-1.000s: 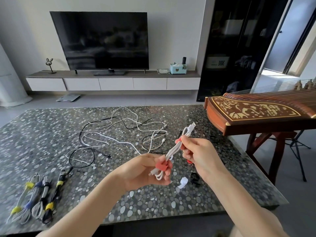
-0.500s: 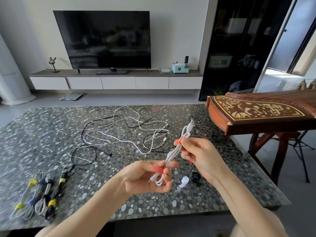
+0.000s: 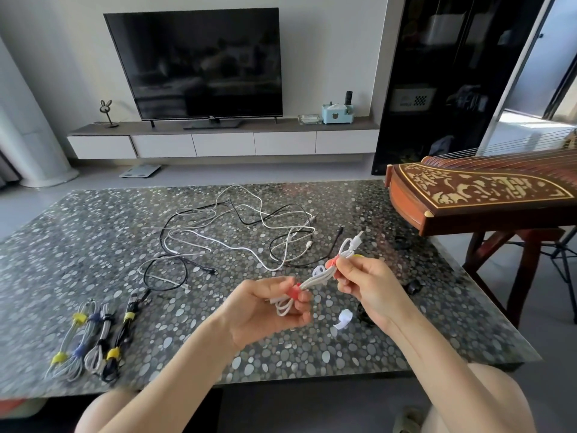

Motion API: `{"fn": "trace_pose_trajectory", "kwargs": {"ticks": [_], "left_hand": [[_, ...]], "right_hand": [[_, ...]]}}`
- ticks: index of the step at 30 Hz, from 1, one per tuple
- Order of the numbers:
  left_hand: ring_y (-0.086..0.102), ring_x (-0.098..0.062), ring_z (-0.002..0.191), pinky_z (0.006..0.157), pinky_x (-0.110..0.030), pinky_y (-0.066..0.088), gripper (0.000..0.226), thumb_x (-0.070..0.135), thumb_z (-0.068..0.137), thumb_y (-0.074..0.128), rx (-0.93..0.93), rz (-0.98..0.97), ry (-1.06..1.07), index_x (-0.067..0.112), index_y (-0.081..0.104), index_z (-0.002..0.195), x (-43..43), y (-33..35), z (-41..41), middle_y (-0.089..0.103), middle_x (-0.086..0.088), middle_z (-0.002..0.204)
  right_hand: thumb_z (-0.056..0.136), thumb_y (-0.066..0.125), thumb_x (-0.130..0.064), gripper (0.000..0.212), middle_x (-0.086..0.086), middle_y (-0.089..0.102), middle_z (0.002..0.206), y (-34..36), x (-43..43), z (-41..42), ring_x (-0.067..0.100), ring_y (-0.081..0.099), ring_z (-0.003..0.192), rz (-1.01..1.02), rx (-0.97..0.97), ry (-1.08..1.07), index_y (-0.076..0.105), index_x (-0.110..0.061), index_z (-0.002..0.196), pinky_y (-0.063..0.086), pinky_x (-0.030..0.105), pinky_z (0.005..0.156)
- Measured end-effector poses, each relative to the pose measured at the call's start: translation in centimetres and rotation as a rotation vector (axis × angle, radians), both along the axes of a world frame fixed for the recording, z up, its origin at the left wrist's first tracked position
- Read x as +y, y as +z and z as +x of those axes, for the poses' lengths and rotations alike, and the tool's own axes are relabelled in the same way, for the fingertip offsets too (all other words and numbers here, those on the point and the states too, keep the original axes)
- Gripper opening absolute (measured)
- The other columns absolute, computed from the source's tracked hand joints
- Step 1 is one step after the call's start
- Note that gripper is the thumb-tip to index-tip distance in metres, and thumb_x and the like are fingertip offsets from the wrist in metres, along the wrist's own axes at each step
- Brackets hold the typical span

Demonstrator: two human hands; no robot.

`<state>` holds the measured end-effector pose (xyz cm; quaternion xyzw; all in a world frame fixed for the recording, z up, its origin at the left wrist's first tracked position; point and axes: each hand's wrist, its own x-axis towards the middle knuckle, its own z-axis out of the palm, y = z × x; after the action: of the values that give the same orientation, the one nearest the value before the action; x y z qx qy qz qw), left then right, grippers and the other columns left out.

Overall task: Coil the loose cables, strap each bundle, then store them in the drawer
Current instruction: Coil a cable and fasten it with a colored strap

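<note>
From where I stand, the dark pebble-patterned glossy desk (image 3: 78, 245) keeps all the work within arm's reach. Behind it, the long white wall-hung cabinet (image 3: 223, 144) shows a row of drawer fronts, all closed. Their contents are hidden, and no cable is stored yet.

A tangle of loose white and black cables (image 3: 237, 232) sprawls mid-desk, waiting its turn. 4 strapped grey and black cable bundles (image 3: 90, 342) lie side by side at the left edge, probably parked for one trip.

The left hand (image 3: 259, 310) curls round the looped end of a coiled white charging cable (image 3: 318, 278) and the right hand (image 3: 365, 285) pinches its plug end, holding it above the desk. That likely keeps the coils together while its 2 red straps (image 3: 293, 291) are seated. A spare white strap (image 3: 343, 318) lies just beneath.
</note>
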<state>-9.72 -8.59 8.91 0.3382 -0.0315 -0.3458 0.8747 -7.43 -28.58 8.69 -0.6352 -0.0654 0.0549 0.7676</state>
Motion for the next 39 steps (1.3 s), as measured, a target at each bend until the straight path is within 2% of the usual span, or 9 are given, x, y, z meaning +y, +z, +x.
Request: {"fn": "trace_pose_trajectory", "kwargs": {"ticks": [5,11,17,19,23,26,29,32,39], "left_hand": [[0.055,-0.022,0.07,0.075,-0.037,0.053,0.014,0.014,0.088,0.056,-0.222,0.307,0.036,0.006,0.045,0.086,0.5,0.2,0.1,0.06,-0.013,0.076],[0.058,-0.025,0.066,0.069,-0.033,0.053,0.02,0.021,0.095,0.044,-0.316,0.583,0.103,0.005,0.046,0.083,-0.1,0.2,0.0,0.064,-0.017,0.073],[0.055,-0.022,0.059,0.065,-0.037,0.053,0.014,0.007,0.095,0.044,-0.135,0.535,0.11,0.005,0.046,0.081,-0.7,-0.5,0.4,0.059,-0.014,0.066],[0.054,-0.022,0.058,0.065,-0.039,0.052,0.001,0.002,0.084,0.05,0.002,0.436,0.087,0.002,0.049,0.084,-0.8,-0.5,0.4,0.058,-0.015,0.067],[0.062,-0.029,0.058,0.075,-0.049,0.055,0.022,-0.012,0.072,0.046,0.266,0.241,0.143,-0.013,0.066,0.081,-1.0,-0.8,0.8,0.062,-0.023,0.072],[0.067,-0.031,0.061,0.076,-0.053,0.056,0.026,-0.013,0.073,0.045,0.218,0.298,0.147,-0.013,0.071,0.074,-0.8,-1.0,0.8,0.065,-0.027,0.076],[0.068,-0.03,0.065,0.076,-0.042,0.058,0.026,-0.014,0.088,0.041,0.054,0.481,0.219,-0.008,0.066,0.083,-0.5,-1.5,1.0,0.068,-0.027,0.079],[0.071,-0.03,0.076,0.061,-0.029,0.058,0.021,-0.008,0.093,0.041,-0.091,0.571,0.336,-0.009,0.06,0.101,0.2,-1.9,0.8,0.07,-0.026,0.09],[0.066,-0.042,0.097,0.077,-0.047,0.057,0.026,-0.002,0.097,0.032,0.074,0.423,0.205,-0.005,0.05,0.116,5.1,-2.4,0.0,0.065,-0.03,0.107]], "right_hand": [[0.093,0.056,-0.011,0.022,0.0,0.057,0.063,0.1,0.3,0.1,0.007,0.045,0.055,-0.028,0.016,-0.019,0.072,-0.005,0.079,0.039,0.018,0.053],[0.093,0.056,-0.013,0.021,0.004,0.056,0.067,0.2,0.2,0.0,0.011,0.042,0.058,-0.087,-0.012,-0.044,0.072,-0.004,0.082,0.037,0.019,0.054],[0.094,0.056,-0.02,0.021,0.014,0.044,0.069,0.3,-0.3,-0.5,0.027,0.032,0.064,-0.22,-0.154,-0.053,0.073,-0.008,0.09,0.028,0.039,0.066],[0.091,0.058,-0.029,0.021,0.011,0.038,0.065,0.4,-0.3,-0.9,0.026,0.031,0.065,-0.241,-0.202,-0.028,0.074,-0.015,0.092,0.026,0.039,0.065],[0.079,0.059,-0.041,0.026,-0.005,0.047,0.061,0.2,-0.3,-1.2,0.012,0.043,0.064,-0.211,-0.236,-0.003,0.075,-0.024,0.09,0.037,0.026,0.065],[0.08,0.06,-0.038,0.022,-0.003,0.052,0.065,-0.6,0.0,-0.8,0.012,0.046,0.067,-0.142,-0.198,0.003,0.077,-0.024,0.085,0.04,0.027,0.071],[0.086,0.059,-0.034,0.021,0.011,0.052,0.073,-1.8,1.0,-0.3,0.023,0.037,0.066,-0.122,-0.169,-0.018,0.077,-0.024,0.084,0.033,0.036,0.065],[0.092,0.056,-0.023,0.025,0.009,0.054,0.073,-2.7,2.7,0.7,0.019,0.04,0.06,-0.002,-0.039,-0.092,0.077,-0.017,0.079,0.036,0.027,0.06],[0.08,0.061,-0.013,0.02,0.007,0.067,0.077,-3.6,7.5,2.3,0.009,0.048,0.057,0.32,0.252,0.137,0.075,-0.004,0.07,0.046,0.017,0.055]]}}
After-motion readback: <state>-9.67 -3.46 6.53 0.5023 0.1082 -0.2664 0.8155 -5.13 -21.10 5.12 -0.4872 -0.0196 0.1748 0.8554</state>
